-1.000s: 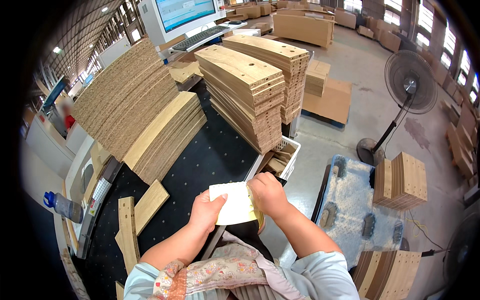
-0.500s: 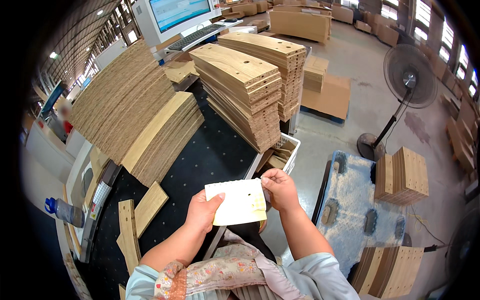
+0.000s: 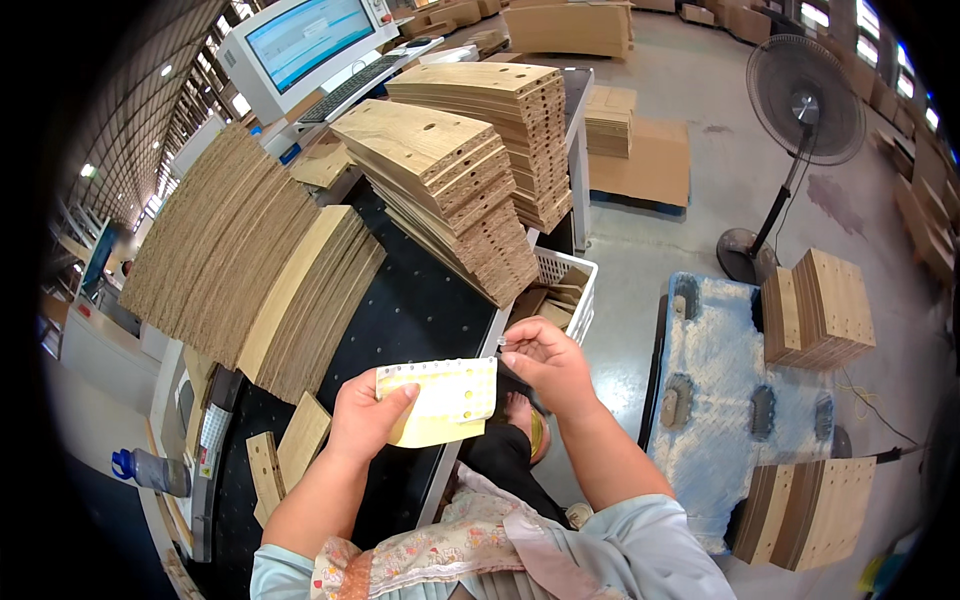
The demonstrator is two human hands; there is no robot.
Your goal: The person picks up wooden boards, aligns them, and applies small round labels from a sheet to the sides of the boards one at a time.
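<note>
My left hand (image 3: pixel 368 415) is closed on a white and yellow sticker sheet (image 3: pixel 440 395), its thumb flat across the front. Small round dots line the sheet's upper edge, and a few darker yellow ones run down its right side. Just right of the sheet, my right hand (image 3: pixel 548 365) pinches a tiny pale round piece (image 3: pixel 502 341), apparently a sticker, between thumb and forefinger. A narrow gap separates those fingertips from the sheet. Both hands are above the near edge of the black worktable (image 3: pixel 400 300).
Stacks of drilled wooden boards (image 3: pixel 425 140) and thick board piles (image 3: pixel 225 250) stand on the table. A white basket (image 3: pixel 585 310) holds offcuts. Right are a blue pallet (image 3: pixel 710 400), board stacks (image 3: pixel 820 310) and a standing fan (image 3: pixel 805 110). A computer monitor (image 3: pixel 310 40) is at the back.
My right hand has come away from the sheet's upper right corner, with the tiny piece in its fingertips. The sheet and left hand have shifted left in view; the view itself has moved.
</note>
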